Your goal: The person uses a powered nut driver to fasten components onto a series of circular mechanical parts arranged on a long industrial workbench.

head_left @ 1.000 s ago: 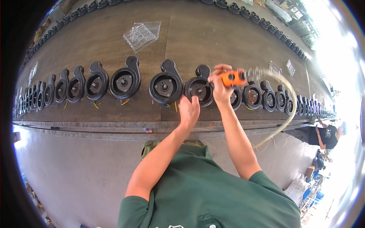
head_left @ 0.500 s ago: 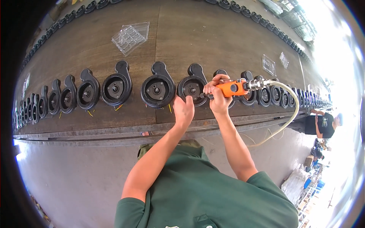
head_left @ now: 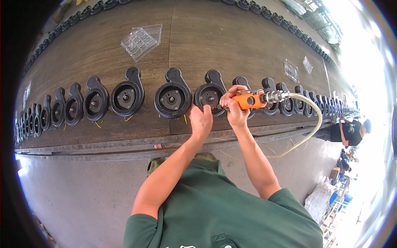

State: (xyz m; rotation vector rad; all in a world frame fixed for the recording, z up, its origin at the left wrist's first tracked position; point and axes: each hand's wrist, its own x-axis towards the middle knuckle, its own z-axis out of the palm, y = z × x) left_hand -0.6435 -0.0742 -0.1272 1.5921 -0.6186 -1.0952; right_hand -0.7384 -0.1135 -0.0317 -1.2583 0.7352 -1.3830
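My right hand [head_left: 235, 109] is wrapped around an orange air screwdriver [head_left: 250, 101] lying roughly sideways. Its dark front end points left toward a black round blower housing [head_left: 202, 97], but whether the tip touches cannot be made out. A pale hose [head_left: 318, 120] runs from the metal fittings at its right end. At the lower rim of that same housing, my left hand [head_left: 202, 121] grips it, thumb on the near side and other fingers mostly hidden. Inside the housing, a metal shaft stands in the round plate's middle. Another such housing [head_left: 172, 111] lies just left of my left hand.
Similar housings [head_left: 127, 109] line the near side of the brown table [head_left: 198, 45], some with yellow wires. Clear plastic trays [head_left: 141, 43] lie farther back. A metal rail [head_left: 103, 151] edges the table. At the far right, another person [head_left: 351, 131] stands beside the table.
The orange air screwdriver has shifted slightly left in my right hand, and its hose has moved with it. My left hand keeps its place on the housing.
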